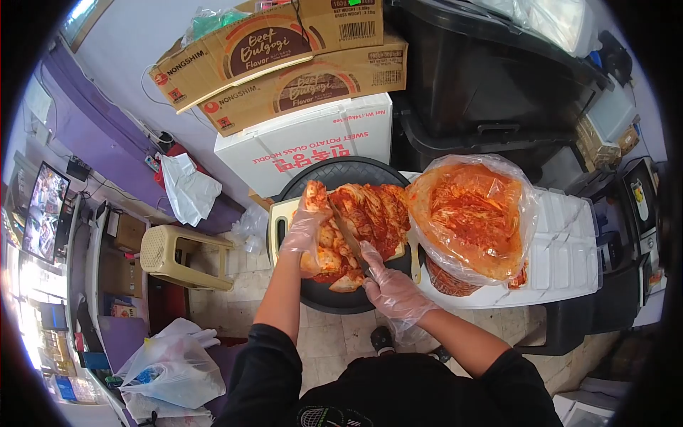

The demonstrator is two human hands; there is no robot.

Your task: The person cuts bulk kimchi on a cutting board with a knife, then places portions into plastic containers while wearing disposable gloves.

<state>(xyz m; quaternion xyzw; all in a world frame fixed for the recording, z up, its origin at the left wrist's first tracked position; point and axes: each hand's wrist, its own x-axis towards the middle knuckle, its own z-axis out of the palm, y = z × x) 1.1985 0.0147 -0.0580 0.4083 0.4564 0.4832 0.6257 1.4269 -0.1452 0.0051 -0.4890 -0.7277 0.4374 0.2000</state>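
The kimchi (363,220) lies in long red-orange leaves across a pale cutting board (281,213), which sits on a round black tray (334,174); the left hand (307,224), in a thin clear glove, presses down on the near end of the leaves with its fingers (313,196) curved over them, clenched on the cabbage; the right hand (391,285), gloved the same way, is wrapped around the handle of a knife (348,238), whose blade runs up and left into the kimchi just beside the left hand; the board's handle slot shows at its left edge, clear of the leaves; to the right, touching the tray, a clear plastic bag (473,213) bulges with more kimchi and rests on white moulded containers (569,256); behind the tray stands a white carton (306,142) with brown cardboard boxes (284,64) stacked on it; left of the tray there is open tiled floor (242,285) and a beige plastic stool (171,252).
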